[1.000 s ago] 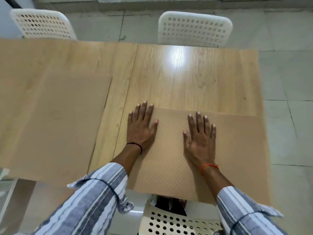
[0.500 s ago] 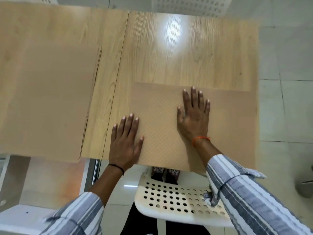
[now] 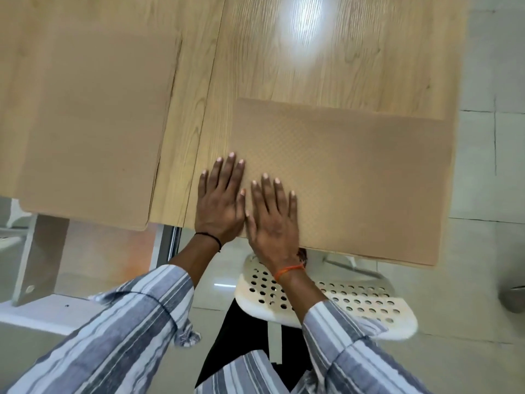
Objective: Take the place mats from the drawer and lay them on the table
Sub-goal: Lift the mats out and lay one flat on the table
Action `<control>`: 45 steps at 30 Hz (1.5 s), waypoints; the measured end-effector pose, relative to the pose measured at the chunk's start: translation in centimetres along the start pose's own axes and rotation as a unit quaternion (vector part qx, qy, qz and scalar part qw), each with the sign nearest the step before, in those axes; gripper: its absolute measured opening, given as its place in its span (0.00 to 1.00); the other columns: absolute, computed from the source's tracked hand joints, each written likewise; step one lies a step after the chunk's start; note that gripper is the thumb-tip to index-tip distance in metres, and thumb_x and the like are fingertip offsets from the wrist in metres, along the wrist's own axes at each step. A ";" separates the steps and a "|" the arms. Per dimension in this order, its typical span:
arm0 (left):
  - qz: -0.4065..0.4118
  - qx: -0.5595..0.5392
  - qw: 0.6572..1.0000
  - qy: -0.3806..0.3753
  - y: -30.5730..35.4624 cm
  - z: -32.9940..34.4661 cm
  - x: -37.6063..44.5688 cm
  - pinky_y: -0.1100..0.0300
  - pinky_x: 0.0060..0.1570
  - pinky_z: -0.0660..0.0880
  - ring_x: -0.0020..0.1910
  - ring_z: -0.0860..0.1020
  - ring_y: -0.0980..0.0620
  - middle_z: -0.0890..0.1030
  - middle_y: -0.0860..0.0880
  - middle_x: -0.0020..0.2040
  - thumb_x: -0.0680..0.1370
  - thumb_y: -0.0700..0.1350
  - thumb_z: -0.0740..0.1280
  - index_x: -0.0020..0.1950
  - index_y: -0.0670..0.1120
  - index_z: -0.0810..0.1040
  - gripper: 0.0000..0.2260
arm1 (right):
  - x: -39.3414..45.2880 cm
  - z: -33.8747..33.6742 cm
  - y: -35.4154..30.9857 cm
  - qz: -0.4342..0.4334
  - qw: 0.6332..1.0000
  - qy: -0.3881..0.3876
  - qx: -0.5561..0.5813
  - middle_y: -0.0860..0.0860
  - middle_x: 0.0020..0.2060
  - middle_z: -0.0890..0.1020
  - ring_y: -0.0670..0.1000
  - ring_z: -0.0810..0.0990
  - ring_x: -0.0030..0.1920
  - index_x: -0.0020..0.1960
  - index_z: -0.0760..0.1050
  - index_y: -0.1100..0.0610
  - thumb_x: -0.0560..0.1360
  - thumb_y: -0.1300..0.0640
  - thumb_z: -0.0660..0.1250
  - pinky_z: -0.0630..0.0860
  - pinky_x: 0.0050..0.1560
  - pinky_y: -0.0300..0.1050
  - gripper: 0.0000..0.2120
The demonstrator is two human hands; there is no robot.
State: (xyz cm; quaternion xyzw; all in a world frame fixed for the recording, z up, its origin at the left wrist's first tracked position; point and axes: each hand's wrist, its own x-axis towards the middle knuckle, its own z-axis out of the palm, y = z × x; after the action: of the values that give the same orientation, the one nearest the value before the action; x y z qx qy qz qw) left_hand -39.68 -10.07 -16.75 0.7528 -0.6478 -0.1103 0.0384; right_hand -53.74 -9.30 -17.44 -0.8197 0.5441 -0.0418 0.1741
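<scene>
Both hands, left (image 3: 220, 200) and right (image 3: 274, 216), lie flat with an open grip, holding nothing, on the near mat (image 3: 355, 177) at the worktop (image 3: 326, 66) edge. The mat looks thin, light and flexible; slide it by the corners.

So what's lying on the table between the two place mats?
Nothing: in the head view only bare wood table with its seam separates the left place mat from the right place mat.
</scene>
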 end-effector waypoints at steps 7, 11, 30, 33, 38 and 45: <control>0.004 -0.016 1.000 0.007 0.0 -0.2 -0.1 0.46 0.76 0.50 0.79 0.47 0.51 0.50 0.51 0.81 0.81 0.48 0.51 0.80 0.50 0.51 0.27 | -1.7 -2.8 9.3 0.084 0.994 0.014 -0.065 0.53 0.80 0.47 0.55 0.44 0.80 0.80 0.47 0.51 0.81 0.44 0.52 0.46 0.78 0.60 0.31; 0.002 -0.028 0.999 0.017 0.1 -0.2 -0.3 0.47 0.76 0.50 0.79 0.49 0.52 0.52 0.52 0.80 0.81 0.48 0.52 0.80 0.51 0.53 0.27 | -4.5 -4.8 15.6 0.183 0.980 0.044 -0.068 0.50 0.80 0.47 0.53 0.45 0.80 0.81 0.45 0.50 0.81 0.44 0.52 0.48 0.78 0.59 0.32; 0.152 0.016 0.983 -0.105 15.6 1.8 2.7 0.42 0.75 0.48 0.79 0.49 0.46 0.49 0.49 0.81 0.81 0.53 0.53 0.79 0.56 0.52 0.27 | -7.6 -5.9 21.2 0.205 0.974 0.080 -0.050 0.53 0.80 0.49 0.52 0.46 0.80 0.80 0.48 0.54 0.81 0.45 0.53 0.49 0.78 0.59 0.31; 0.157 0.027 0.980 -0.115 16.3 0.4 3.3 0.40 0.73 0.54 0.78 0.54 0.43 0.55 0.47 0.80 0.80 0.51 0.58 0.78 0.54 0.57 0.26 | -8.4 -6.7 23.1 0.253 0.962 0.080 -0.058 0.52 0.80 0.49 0.52 0.46 0.80 0.80 0.47 0.55 0.81 0.42 0.50 0.48 0.78 0.60 0.32; 0.141 0.029 0.981 -0.130 17.6 -1.1 4.0 0.39 0.69 0.62 0.75 0.59 0.42 0.61 0.46 0.77 0.77 0.46 0.63 0.74 0.52 0.65 0.25 | -4.8 -7.8 22.0 0.219 0.971 0.090 -0.030 0.54 0.80 0.48 0.54 0.45 0.80 0.80 0.46 0.55 0.82 0.43 0.51 0.45 0.78 0.58 0.32; 0.139 0.009 0.983 -0.120 18.0 -2.5 5.3 0.45 0.56 0.75 0.66 0.67 0.43 0.69 0.48 0.69 0.77 0.41 0.62 0.69 0.52 0.72 0.21 | 4.8 -8.5 21.7 0.094 0.995 0.027 -0.004 0.51 0.80 0.50 0.53 0.47 0.80 0.80 0.49 0.52 0.81 0.43 0.52 0.46 0.78 0.58 0.31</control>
State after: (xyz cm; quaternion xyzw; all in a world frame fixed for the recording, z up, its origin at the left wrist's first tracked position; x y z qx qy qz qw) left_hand -55.79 -18.33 -11.32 0.6368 -0.7472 -0.1876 -0.0316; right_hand -73.00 -23.25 -17.27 -0.7642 0.6234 -0.0455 0.1594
